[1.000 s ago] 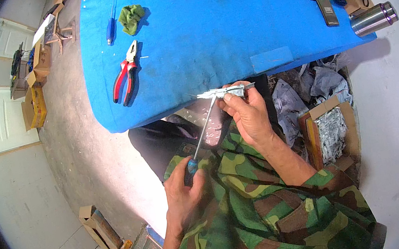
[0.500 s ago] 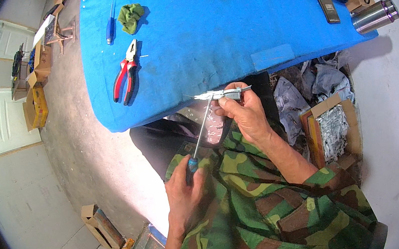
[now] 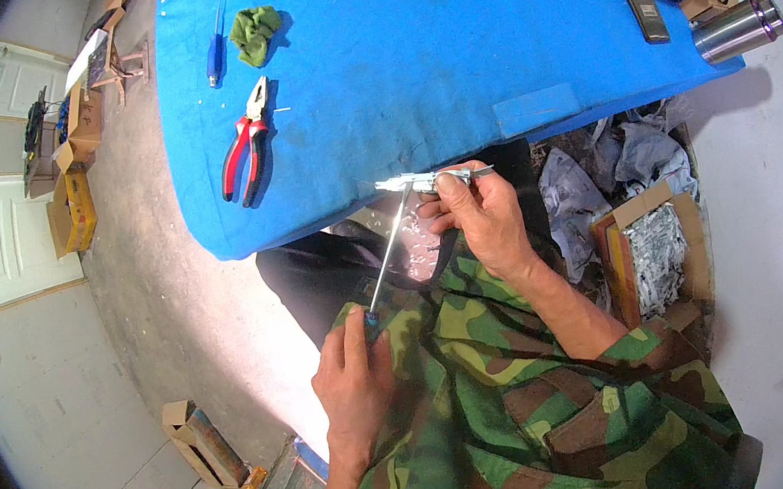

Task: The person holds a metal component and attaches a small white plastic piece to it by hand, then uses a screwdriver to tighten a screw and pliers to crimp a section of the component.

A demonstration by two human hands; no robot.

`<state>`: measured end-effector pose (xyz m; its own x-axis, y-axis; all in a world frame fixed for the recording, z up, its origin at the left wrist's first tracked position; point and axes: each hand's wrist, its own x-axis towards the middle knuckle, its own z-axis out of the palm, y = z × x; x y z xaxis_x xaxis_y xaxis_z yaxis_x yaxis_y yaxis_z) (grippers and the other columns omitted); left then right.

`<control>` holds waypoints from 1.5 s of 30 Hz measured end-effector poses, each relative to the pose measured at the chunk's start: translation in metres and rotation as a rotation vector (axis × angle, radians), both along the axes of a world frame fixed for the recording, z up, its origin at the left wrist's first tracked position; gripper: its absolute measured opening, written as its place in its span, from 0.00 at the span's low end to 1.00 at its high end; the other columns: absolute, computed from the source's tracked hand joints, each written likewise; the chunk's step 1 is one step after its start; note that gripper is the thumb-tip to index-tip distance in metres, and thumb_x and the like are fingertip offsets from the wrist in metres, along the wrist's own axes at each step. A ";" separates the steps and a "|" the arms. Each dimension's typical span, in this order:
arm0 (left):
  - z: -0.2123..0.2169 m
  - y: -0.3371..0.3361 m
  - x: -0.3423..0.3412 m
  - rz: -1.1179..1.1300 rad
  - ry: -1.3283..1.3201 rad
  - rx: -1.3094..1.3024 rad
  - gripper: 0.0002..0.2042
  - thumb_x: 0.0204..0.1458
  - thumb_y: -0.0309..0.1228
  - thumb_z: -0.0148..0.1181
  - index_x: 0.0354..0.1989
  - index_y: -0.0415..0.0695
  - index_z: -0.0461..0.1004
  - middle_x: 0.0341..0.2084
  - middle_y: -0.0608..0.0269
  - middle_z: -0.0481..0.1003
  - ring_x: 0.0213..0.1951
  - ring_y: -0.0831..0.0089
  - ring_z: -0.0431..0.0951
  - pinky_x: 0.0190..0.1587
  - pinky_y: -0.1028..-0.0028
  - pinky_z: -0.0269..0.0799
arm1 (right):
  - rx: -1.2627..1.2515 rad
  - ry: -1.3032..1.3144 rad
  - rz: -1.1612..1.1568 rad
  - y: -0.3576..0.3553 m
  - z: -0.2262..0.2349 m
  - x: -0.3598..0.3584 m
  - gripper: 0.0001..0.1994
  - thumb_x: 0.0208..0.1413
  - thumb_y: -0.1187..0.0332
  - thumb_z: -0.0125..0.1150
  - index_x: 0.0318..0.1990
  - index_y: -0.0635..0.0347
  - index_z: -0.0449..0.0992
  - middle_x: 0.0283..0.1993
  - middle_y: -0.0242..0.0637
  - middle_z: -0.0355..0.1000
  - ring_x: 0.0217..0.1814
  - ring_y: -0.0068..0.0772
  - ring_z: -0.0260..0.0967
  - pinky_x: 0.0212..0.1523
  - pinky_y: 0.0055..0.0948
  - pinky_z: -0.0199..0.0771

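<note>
At the blue cloth-covered desk [image 3: 360, 80], the left grip [image 3: 348, 379], wrapping a steel-shafted screwdriver [image 3: 389, 257], is edging leftward along a slim silvery piece [image 3: 392, 184] the right grip [image 3: 489, 230] is pinching.

Table [image 3: 367, 60] covered in blue cloth | red-and-black combination pliers [image 3: 255, 127], blue-handled screwdriver [image 3: 215, 60], green rag [image 3: 255, 36] laid near left edge | steel flask [image 3: 734, 31] laid at near-right corner
</note>
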<state>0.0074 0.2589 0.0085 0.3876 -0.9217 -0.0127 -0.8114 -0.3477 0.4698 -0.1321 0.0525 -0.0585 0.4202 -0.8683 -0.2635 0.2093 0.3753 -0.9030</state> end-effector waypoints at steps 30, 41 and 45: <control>0.087 -0.042 0.048 -0.177 -0.034 0.186 0.22 0.56 0.23 0.65 0.60 0.38 0.73 0.37 0.49 0.80 0.33 0.53 0.83 0.35 0.57 0.80 | -0.198 0.039 0.033 -0.006 -0.012 0.008 0.13 0.69 0.67 0.62 0.52 0.68 0.72 0.41 0.40 0.79 0.38 0.24 0.80 0.34 0.23 0.79; 0.131 -0.092 0.089 -0.340 -0.028 0.199 0.17 0.55 0.24 0.65 0.53 0.39 0.78 0.33 0.48 0.81 0.31 0.47 0.84 0.35 0.55 0.78 | -0.092 -0.009 -0.036 -0.004 -0.007 0.013 0.13 0.69 0.64 0.63 0.49 0.67 0.74 0.37 0.38 0.79 0.35 0.24 0.80 0.31 0.23 0.80; 0.108 -0.085 0.069 -0.314 -0.048 0.158 0.18 0.54 0.25 0.65 0.55 0.40 0.76 0.32 0.49 0.80 0.31 0.48 0.83 0.35 0.55 0.79 | 0.017 -0.022 -0.120 -0.005 -0.008 0.009 0.13 0.68 0.62 0.63 0.46 0.66 0.75 0.38 0.39 0.79 0.34 0.25 0.80 0.29 0.23 0.79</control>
<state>0.0769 0.1734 0.1165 0.0890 -0.9842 -0.1531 -0.9102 -0.1428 0.3888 -0.1226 0.0471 -0.0662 0.3198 -0.9082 -0.2700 0.2733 0.3612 -0.8915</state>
